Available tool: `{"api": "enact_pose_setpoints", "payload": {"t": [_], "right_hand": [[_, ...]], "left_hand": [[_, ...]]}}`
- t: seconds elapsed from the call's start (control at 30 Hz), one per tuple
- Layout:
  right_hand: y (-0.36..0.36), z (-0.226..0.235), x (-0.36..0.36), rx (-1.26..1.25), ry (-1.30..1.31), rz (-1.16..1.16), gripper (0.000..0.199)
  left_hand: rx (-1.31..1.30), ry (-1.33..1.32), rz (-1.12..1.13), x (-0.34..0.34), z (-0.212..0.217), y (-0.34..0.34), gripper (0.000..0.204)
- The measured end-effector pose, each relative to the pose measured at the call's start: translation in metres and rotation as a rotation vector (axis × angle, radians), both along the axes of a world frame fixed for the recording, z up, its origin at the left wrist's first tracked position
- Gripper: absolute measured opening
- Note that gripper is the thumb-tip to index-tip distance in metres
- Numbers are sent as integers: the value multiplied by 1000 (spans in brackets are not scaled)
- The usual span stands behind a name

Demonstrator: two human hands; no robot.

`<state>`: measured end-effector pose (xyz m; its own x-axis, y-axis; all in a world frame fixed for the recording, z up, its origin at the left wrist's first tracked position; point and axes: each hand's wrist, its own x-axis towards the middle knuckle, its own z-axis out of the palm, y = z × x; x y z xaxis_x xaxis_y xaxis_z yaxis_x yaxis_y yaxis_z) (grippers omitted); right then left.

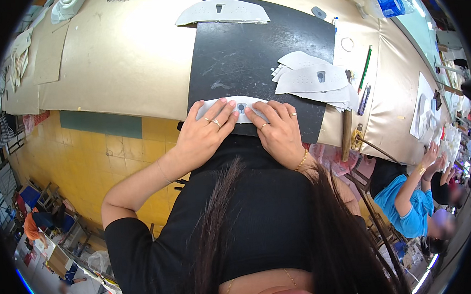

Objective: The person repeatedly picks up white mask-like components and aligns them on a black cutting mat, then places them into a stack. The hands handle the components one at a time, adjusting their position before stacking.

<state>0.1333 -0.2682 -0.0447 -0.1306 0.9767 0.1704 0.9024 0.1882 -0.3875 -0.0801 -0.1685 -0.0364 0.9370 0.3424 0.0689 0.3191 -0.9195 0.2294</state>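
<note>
A curved white shoe-upper piece lies at the near edge of a black board. It has a small dark keyhole-shaped patch in its middle. My left hand rests on its left part, fingers stretched out and fingertips beside the patch. On the right part lies my right hand, its fingers also laid out flat, the index fingertip close to the patch. Both thumbs are mostly hidden. To the right, a fanned stack of similar white pieces sits on the board, the top one bearing a dark patch.
Another pile of white curved pieces lies at the board's far edge. Right of the board are a green pencil, a pen and a wooden-handled tool. A plastic bottle stands far right. A co-worker in blue works at right.
</note>
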Motion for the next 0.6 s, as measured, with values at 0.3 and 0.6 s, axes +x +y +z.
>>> {"api": "enact_pose_setpoints", "payload": {"t": [0.3, 0.6], "right_hand": [[19, 2, 10, -88, 181, -53, 39], [23, 1, 4, -65, 126, -80, 39]], "left_hand": [[-55, 52, -22, 8, 5, 6, 38], [-14, -9, 11, 7, -1, -4, 41]]}}
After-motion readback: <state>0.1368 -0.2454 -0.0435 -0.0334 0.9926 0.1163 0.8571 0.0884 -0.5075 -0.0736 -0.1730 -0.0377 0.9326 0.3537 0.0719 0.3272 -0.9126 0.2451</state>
